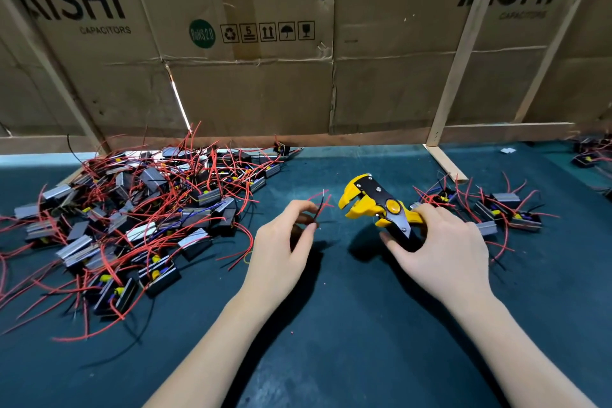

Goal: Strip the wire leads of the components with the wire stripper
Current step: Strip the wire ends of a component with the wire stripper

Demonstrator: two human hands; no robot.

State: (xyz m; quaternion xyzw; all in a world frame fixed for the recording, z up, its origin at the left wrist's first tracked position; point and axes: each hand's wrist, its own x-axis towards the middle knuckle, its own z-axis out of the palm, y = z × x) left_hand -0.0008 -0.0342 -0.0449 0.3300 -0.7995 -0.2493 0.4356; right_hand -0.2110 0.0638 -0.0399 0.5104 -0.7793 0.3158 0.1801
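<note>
Left hand: your left hand (281,242) pinches a small dark component (303,220) btwn thumb and fingers, above the table centre; component mostly hidden by the fingers.
Leads: red and black wire leads (320,204) stick up and to the right from that pinch, tips near the stripper's head but apart from it.
Right hand: your right hand (440,248) grips the wire stripper (377,205) by its handles, fingers curled round them.
Stripper: yellow w/ black plates, head pointing up-left toward the leads; its mouth stands apart, nothing in it.
Pile, left: big heap of components (132,209) w/ tangled red, black and blue leads, on the table's left side, reaching back to the cardboard.
Pile, right: smaller group of components (503,212) w/ red leads, just beyond your right hand.
Far right: a few more components (589,152) at the table's back edge; blurred.
Table: dark teal mat (331,325), both forearms over it.
Backdrop: cardboard wall (251,83) printed "AiSHi CAPACITORS", w/ RoHS 2.0 sticker and handling symbols.
Frame: pale wooden struts (463,46) lean across the cardboard, one foot resting on the table at right.
</note>
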